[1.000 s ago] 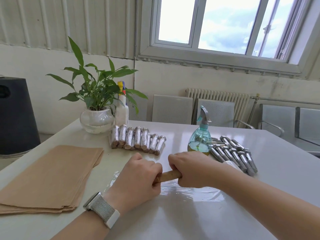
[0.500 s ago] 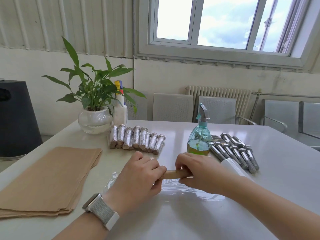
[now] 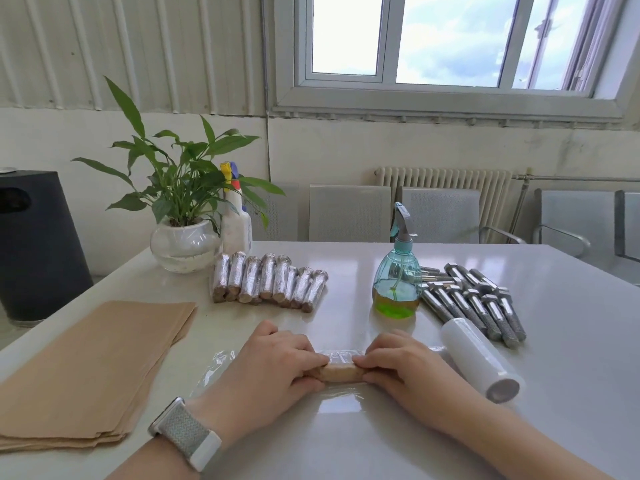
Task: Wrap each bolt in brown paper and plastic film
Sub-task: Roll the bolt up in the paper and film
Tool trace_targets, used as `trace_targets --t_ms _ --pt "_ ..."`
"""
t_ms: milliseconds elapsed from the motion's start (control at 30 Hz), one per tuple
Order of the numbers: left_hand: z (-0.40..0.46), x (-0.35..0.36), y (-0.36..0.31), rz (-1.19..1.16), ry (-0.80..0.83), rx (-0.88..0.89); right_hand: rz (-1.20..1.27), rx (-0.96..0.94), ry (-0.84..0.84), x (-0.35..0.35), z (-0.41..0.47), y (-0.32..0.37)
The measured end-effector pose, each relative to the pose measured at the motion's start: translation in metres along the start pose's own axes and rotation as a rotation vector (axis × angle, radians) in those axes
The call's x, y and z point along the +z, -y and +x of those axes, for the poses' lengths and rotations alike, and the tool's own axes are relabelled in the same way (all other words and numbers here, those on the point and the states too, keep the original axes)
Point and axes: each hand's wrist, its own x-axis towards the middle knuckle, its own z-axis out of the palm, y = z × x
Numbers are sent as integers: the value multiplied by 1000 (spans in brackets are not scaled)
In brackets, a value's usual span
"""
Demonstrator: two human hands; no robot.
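Nearest me, my left hand (image 3: 273, 368) and right hand (image 3: 405, 367) each curl closed around one end of the paper-wrapped bolt (image 3: 341, 372), which lies crosswise on a sheet of plastic film (image 3: 341, 398) spread on the white tabletop (image 3: 346, 445). I see the brown paper stack (image 3: 90, 368) at my left and the film roll (image 3: 479, 358) at my right. Farther back lie the wrapped bolts (image 3: 268, 285), a spray bottle (image 3: 397, 282) and the bare bolts (image 3: 474, 303).

Glossy white table (image 3: 381, 445), matt brown paper stack (image 3: 86, 368), shiny metal bolts (image 3: 478, 303), clear crinkled plastic film (image 3: 341, 355)
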Motion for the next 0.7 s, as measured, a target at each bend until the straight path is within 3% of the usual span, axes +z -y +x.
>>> trace_targets --t_ms 133,367,500,700 --pt "-3 2 9 -93 70 -82 53 21 -33 3 1 -2" --pt "-13 -19 13 -204 -197 -197 105 11 -52 5 0 -2" --pt "-16 -20 8 -336 -170 -304 132 18 -61 5 0 -2" --pt "-17 -18 8 -340 -72 -416 142 34 -64 5 -1 0"
